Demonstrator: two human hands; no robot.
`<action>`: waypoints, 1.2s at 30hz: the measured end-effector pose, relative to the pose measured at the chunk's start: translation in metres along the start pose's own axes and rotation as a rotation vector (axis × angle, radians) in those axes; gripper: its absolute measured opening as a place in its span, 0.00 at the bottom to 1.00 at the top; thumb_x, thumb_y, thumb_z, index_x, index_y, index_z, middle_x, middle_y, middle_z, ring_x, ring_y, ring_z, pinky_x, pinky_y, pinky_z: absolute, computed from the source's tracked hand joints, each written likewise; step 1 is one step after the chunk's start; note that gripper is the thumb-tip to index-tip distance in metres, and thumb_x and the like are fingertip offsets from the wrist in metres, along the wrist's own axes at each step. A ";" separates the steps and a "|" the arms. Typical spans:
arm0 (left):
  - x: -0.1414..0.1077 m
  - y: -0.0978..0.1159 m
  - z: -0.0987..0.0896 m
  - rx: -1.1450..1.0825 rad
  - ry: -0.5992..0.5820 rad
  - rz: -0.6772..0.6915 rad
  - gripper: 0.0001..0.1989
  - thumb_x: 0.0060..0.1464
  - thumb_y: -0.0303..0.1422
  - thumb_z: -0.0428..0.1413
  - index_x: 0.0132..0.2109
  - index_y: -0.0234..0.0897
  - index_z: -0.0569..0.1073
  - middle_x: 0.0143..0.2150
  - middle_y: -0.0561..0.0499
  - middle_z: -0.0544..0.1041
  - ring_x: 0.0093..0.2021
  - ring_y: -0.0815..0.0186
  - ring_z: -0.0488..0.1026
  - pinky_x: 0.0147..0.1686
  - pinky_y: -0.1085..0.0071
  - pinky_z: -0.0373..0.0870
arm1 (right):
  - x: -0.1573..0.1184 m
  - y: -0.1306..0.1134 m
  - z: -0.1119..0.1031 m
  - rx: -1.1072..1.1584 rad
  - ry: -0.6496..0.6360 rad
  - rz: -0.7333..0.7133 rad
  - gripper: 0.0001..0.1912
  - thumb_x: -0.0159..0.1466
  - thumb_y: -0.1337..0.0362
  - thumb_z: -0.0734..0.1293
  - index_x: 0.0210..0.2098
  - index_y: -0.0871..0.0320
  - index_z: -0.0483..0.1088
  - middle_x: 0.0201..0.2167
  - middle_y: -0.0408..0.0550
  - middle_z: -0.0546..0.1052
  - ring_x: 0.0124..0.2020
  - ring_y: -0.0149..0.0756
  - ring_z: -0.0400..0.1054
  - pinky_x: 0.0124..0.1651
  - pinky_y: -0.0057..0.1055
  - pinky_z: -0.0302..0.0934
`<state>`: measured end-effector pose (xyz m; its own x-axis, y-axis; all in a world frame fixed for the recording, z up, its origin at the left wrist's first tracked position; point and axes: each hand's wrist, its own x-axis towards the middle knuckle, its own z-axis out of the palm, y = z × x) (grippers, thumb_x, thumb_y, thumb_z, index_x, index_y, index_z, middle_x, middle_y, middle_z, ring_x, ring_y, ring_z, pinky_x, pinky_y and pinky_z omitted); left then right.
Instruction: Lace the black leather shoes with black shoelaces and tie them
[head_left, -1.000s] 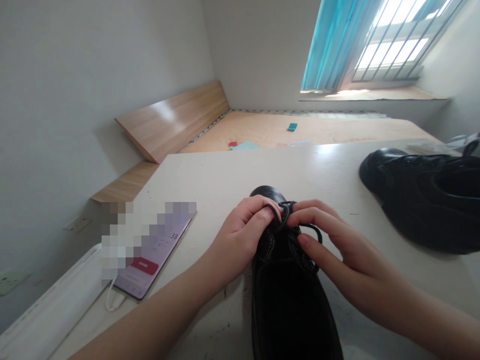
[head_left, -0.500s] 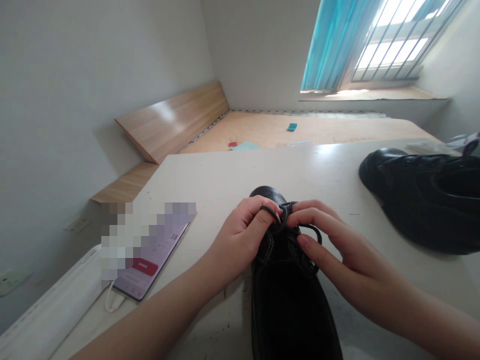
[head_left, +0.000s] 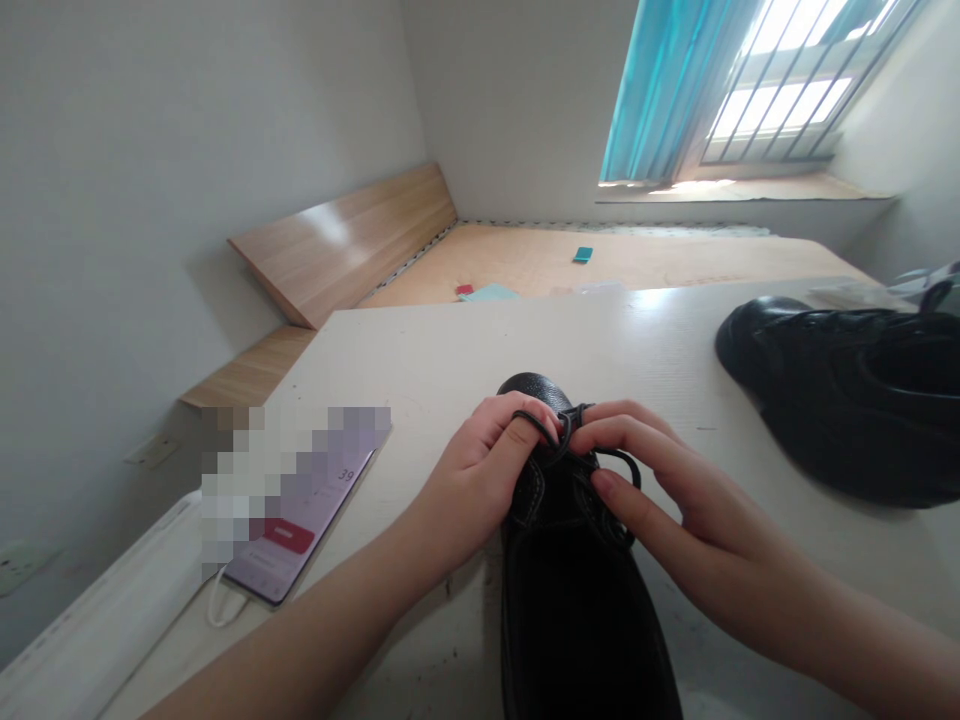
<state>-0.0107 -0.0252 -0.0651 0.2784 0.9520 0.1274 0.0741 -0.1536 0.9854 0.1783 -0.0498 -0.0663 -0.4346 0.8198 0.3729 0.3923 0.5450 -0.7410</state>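
A black leather shoe [head_left: 529, 386] stands on the white table, its toe pointing away from me and its dark opening towards me. My left hand [head_left: 491, 450] is closed over the left side of the lacing, with a loop of the black shoelace [head_left: 628, 462] pinched between thumb and fingers. On the right side my right hand [head_left: 660, 480] has its fingers and thumb bent round the lace. Another loop of lace sticks out beneath its fingers. The fingertips of both hands nearly meet over the laces, and part of the lacing is hidden under them.
A second black shoe [head_left: 840, 410] rests at the right of the white table [head_left: 420, 350]. To the left lie a phone [head_left: 307, 530], partly blurred, and a white cable [head_left: 217, 605]. Beyond the table is a wooden bed board with a teal item [head_left: 583, 255] on it.
Both hands stay at the laces in almost the same pose. The number on the phone screen has gone from 38 to 39.
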 end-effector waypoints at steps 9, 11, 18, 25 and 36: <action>0.000 0.004 0.000 0.028 0.004 0.002 0.13 0.65 0.35 0.46 0.31 0.39 0.67 0.41 0.50 0.72 0.48 0.63 0.68 0.54 0.68 0.60 | 0.001 0.001 0.000 -0.011 0.001 -0.007 0.10 0.73 0.67 0.58 0.48 0.46 0.64 0.47 0.40 0.69 0.51 0.30 0.63 0.54 0.27 0.58; 0.000 0.005 0.000 0.037 0.002 0.001 0.13 0.65 0.34 0.46 0.31 0.39 0.67 0.41 0.50 0.72 0.48 0.62 0.68 0.54 0.68 0.60 | 0.001 0.000 0.000 -0.017 0.001 -0.009 0.10 0.73 0.68 0.58 0.49 0.46 0.64 0.47 0.40 0.69 0.51 0.29 0.63 0.54 0.27 0.58; 0.000 0.002 0.000 0.049 -0.006 0.004 0.11 0.63 0.34 0.47 0.31 0.39 0.68 0.40 0.51 0.72 0.49 0.61 0.68 0.55 0.66 0.60 | 0.001 0.000 0.000 -0.023 -0.003 -0.013 0.09 0.73 0.68 0.58 0.48 0.47 0.65 0.47 0.41 0.69 0.50 0.29 0.63 0.53 0.27 0.59; 0.000 0.004 0.001 0.059 -0.014 0.015 0.11 0.63 0.34 0.47 0.31 0.39 0.67 0.40 0.51 0.73 0.50 0.61 0.68 0.55 0.65 0.60 | 0.000 0.000 0.000 -0.020 -0.010 -0.011 0.09 0.73 0.67 0.58 0.47 0.47 0.65 0.47 0.41 0.69 0.51 0.30 0.63 0.54 0.28 0.59; 0.000 0.005 0.001 0.066 -0.012 0.008 0.11 0.63 0.34 0.47 0.31 0.39 0.66 0.40 0.50 0.73 0.49 0.61 0.68 0.55 0.67 0.60 | 0.001 -0.001 -0.001 -0.043 0.004 -0.014 0.09 0.72 0.67 0.59 0.47 0.47 0.66 0.47 0.44 0.70 0.50 0.34 0.65 0.53 0.32 0.62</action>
<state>-0.0095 -0.0263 -0.0604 0.2905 0.9474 0.1340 0.1349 -0.1792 0.9745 0.1784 -0.0495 -0.0648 -0.4368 0.8127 0.3857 0.4203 0.5635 -0.7112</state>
